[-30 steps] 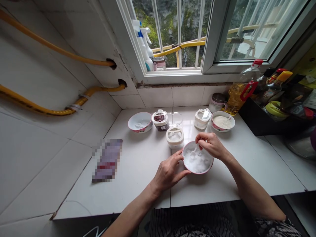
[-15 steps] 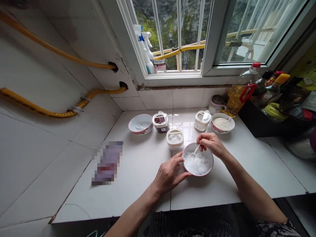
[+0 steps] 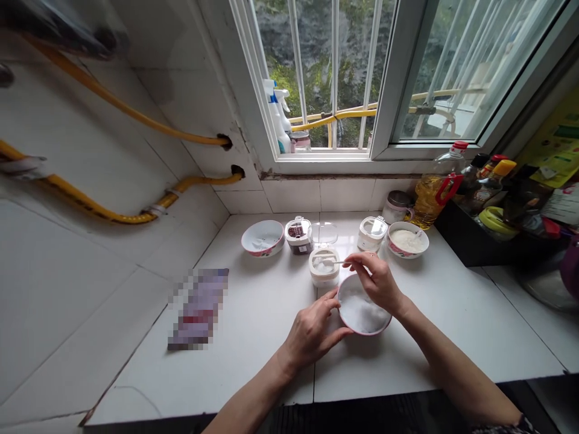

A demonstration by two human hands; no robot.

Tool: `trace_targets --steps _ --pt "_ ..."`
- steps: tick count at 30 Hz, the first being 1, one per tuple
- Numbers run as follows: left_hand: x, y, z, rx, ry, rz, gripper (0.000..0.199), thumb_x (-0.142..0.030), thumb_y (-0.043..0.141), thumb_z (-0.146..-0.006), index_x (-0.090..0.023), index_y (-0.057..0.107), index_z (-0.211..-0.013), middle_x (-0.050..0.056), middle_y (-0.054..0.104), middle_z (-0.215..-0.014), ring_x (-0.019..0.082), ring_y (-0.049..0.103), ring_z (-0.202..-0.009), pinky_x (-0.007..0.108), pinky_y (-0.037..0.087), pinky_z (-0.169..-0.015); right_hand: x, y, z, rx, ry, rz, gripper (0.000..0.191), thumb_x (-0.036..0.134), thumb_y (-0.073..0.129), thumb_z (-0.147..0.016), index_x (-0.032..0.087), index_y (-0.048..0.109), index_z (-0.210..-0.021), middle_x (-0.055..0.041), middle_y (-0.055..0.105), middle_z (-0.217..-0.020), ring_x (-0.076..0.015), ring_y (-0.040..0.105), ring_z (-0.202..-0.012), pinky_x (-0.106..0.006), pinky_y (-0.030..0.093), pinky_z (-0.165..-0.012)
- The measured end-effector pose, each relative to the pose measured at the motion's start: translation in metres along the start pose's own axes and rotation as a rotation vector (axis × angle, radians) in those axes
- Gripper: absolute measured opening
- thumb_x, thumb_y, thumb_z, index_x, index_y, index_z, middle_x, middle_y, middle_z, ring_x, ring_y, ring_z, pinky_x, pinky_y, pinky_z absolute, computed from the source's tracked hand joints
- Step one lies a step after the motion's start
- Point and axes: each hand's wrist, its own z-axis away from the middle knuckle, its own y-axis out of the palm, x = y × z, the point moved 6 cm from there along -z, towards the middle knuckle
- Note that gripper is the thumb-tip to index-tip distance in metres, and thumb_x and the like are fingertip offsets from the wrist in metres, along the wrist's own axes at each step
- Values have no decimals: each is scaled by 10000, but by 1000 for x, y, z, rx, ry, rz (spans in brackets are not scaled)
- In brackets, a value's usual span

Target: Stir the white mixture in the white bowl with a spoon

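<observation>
L hand: left hand [image 3: 312, 328] clasped on L side of white bowl [image 3: 364, 333], thumb at near rim, fingers at far L rim; undersides of fingers hidden.
R hand: right hand [image 3: 374, 282] pinched on spoon [image 3: 339, 262], above bowl's far R part; blocks view of that rim + some of the white contents.
Spoon: handle end lost in fingers; tip at mouth of front jar [image 3: 324, 281], can't tell if dipped in or just over.
Bowl: on ctr [image 3: 253, 313], just R of and nearer than front jar; contents white, type unclear.
Clear lid: clear lid [image 3: 324, 233] behind front jar, edges faint.
Packet: purplish packet [image 3: 201, 307] at L, pixelated, unreadable.
Back row: L bowl [image 3: 272, 251], jar w/ dark red bits [image 3: 298, 245], R jar [image 3: 371, 242], bowl w/ pale grains [image 3: 403, 254].
R corner: oil bottle [image 3: 427, 196] part hidden by black box [image 3: 470, 241]; bottles behind overlap, dim.
Top L: dark shiny obj [image 3: 67, 30], cut off, unidentifiable.
Arms: both cross near ctr edge, covering parts of it; R sleeve mostly out of frame.
</observation>
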Motion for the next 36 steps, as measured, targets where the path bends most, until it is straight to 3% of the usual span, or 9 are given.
trace_targets --steps 3,7,12,15,17,20,25,36 --pt "0 1 0 -1 -1 -2 347 -433 640 -907 -184 503 -1107 207 684 -1190 299 704 -1080 391 638 -802 14 -1 3 27 -204 196 173 169 461 -951 202 631 -961 -70 736 -838 -194 632 -724 -416 462 -842" --pt "-1 1 -2 -13 1 4 364 -462 635 -904 -172 508 -1084 217 685 -1186 307 688 -1115 380 639 -795 7 -28 5 -52 -115 139 102 151 515 -912 198 603 -931 -53 705 -774 -198 652 -743 -342 488 -734" --pt "-2 0 -3 -18 -3 11 361 -458 648 -896 -170 523 -1074 219 668 -1232 293 699 -1096 371 638 -793 5 -29 8 183 -98 136 155 86 485 -805 191 593 -770 -8 619 -640 -151 558 -591 -277 440 -596" --pt "-1 0 -2 -18 -3 10 366 -452 655 -891 -167 526 -1081 221 661 -1246 293 696 -1102 373 637 -799 8 -12 13 369 -125 195 179 80 474 -804 181 620 -819 -32 663 -709 -160 563 -643 -277 440 -617" --pt "-1 1 -2 -16 -3 12 360 -446 652 -895 -167 525 -1084 221 657 -1253 296 685 -1124 374 636 -806 10 -4 15 425 -145 244 208 64 465 -802 176 626 -875 -51 688 -757 -174 574 -689 -292 446 -654" --pt "0 1 -1 -8 -11 8 349 -438 646 -901 -174 519 -1091 215 655 -1257 295 681 -1133 378 636 -811 11 -6 15 402 -137 272 229 52 467 -798 175 613 -924 -54 688 -784 -168 571 -692 -294 443 -672" --pt "0 0 -1 -7 -4 4 337 -421 648 -903 -179 508 -1090 212 659 -1252 272 722 -1036 372 640 -789 4 -17 11 417 -7 248 252 67 479 -813 179 595 -1006 -12 649 -750 -133 549 -638 -249 416 -606" --pt "1 0 -1 7 2 6 308 -368 661 -899 -183 513 -1096 206 659 -1259 285 700 -1093 320 640 -713 -3 -25 7 394 19 208 208 35 467 -772 164 628 -800 1 610 -680 -106 505 -599 -225 380 -590"
